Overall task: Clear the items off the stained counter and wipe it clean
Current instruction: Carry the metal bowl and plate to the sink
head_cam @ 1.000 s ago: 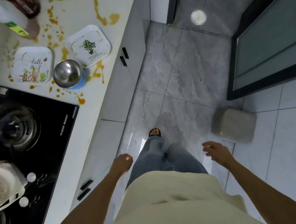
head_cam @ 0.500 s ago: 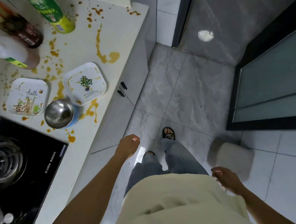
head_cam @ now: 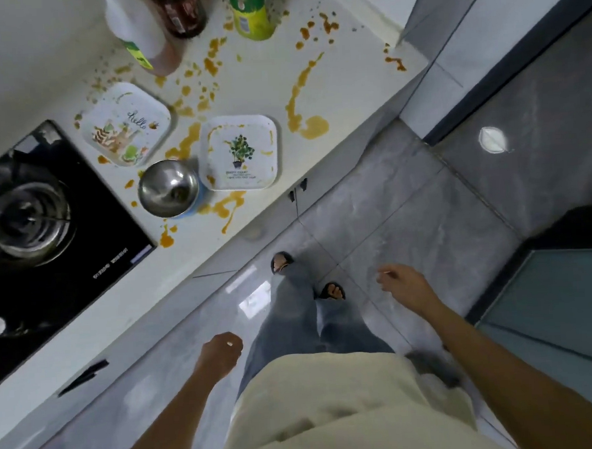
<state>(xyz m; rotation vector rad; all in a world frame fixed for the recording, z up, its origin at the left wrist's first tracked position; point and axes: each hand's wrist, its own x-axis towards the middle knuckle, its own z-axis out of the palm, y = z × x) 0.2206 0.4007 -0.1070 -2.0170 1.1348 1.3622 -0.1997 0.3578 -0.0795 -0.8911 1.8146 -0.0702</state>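
standing at the stained counter (head_cam: 342, 95), nothing lifted yet

left hand (head_cam: 222, 351) loosely curled, right hand (head_cam: 405, 283) with fingers relaxed and apart, both empty over the floor. plates (head_cam: 239, 153), bowl (head_cam: 167, 188) and bottles (head_cam: 249, 14) sit among the orange spills; next, reach for the nearest plate.

Our bare left hand (head_cam: 222, 352) low at our side, fingers loosely curled and holding nothing, our bare right hand (head_cam: 405, 282) reaching forward, fingers relaxed and slightly spread, both forearms bare, extended from below.
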